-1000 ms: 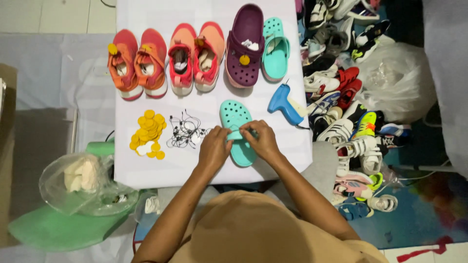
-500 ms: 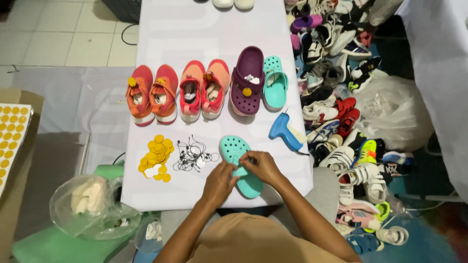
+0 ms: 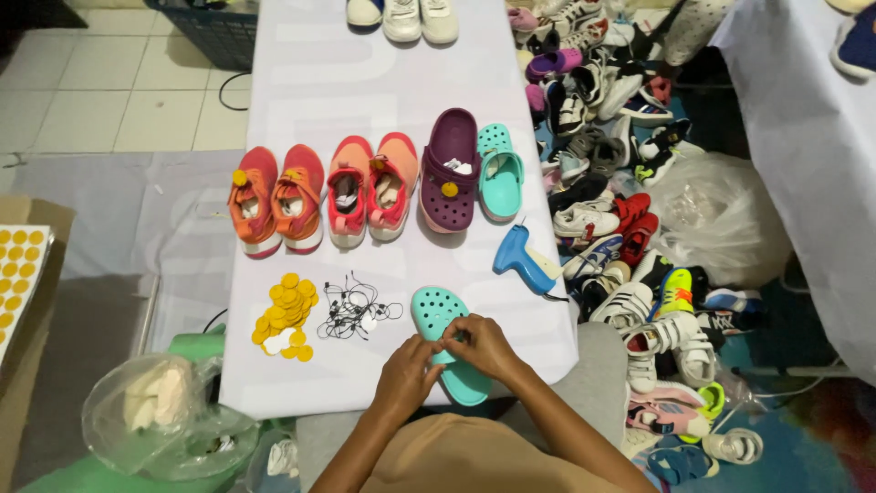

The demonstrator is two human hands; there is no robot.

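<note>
Fingers of both hands meet over the middle of the teal clog: left hand pinching at its upper, right hand bent over it. Whether they clamp the clog or something small on it, cannot tell. Clog lies flat at the desk near edge, toe pointing away, steadying it for two-handed work. Left of the fingers: string tags, then yellow discs. Beyond, right: blue tag gun. Farther: shoe pairs, purple clog, second teal clog. Nothing obstructs the fingers.

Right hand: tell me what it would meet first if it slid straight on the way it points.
The right hand points left, fingertips on the teal clog; beyond, it would probably meet the left hand first.
</note>
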